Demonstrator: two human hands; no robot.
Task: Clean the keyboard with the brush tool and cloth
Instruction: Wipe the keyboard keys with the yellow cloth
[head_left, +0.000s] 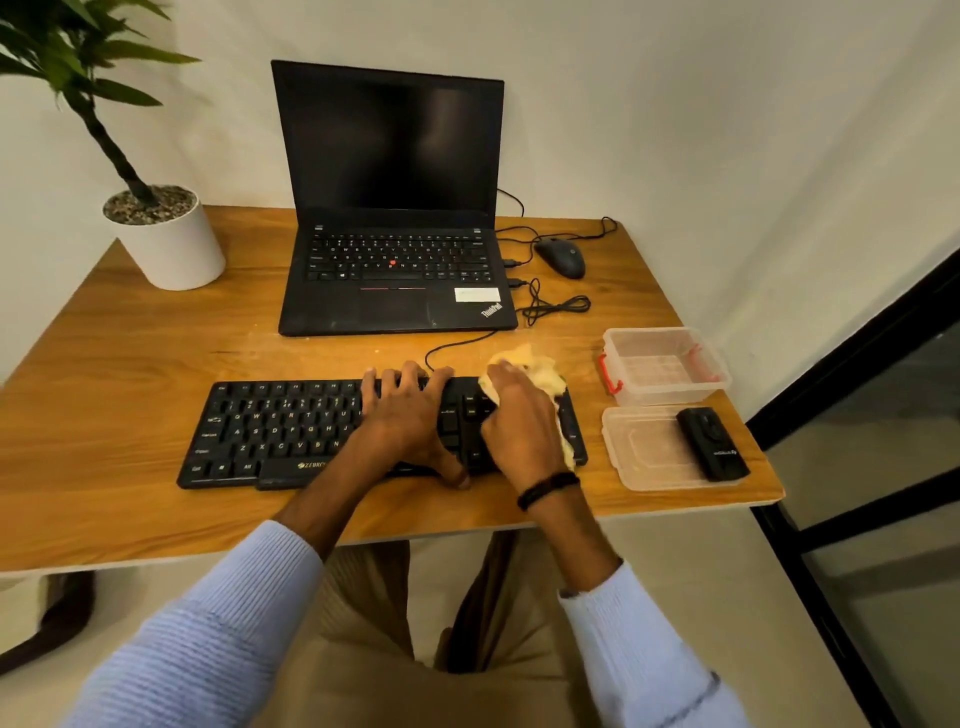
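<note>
Keyboard (270, 431): long axis runs left to right across the person. Right hand (519, 421) is bunched around the yellow cloth (540, 371), pressing it on the keyboard's right-end key block. Left hand (410, 415) lies flat, fingers spread and fairly straight, on the keys just left of the cloth; it appears to be steadying the board. The remaining keys lie leftward along that axis, beyond the left hand. Black tool (711, 441), probably the brush, sits right of the keyboard, nearer the right hand.
</note>
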